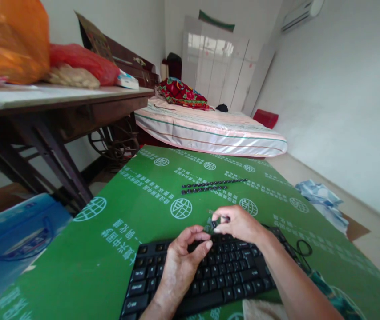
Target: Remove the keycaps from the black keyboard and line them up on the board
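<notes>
Right hand [236, 223] held a small black piece [214, 224] between thumb and fingers, near the far edge of the black keyboard [233, 262]. Left hand [185, 254] curled just beside it, thumb and forefinger close together (whether gripping anything, I couldn't tell). Beyond, two knobbly dark strips [204, 190] lay on the green board [110, 240].

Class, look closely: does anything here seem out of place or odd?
Yes. Two rows of small black pieces, apparently loose keycaps, lie on the green board beyond the keyboard; keycaps normally sit on one. Crumpled blue-and-white material beside the board's right edge also looks untidy.
</notes>
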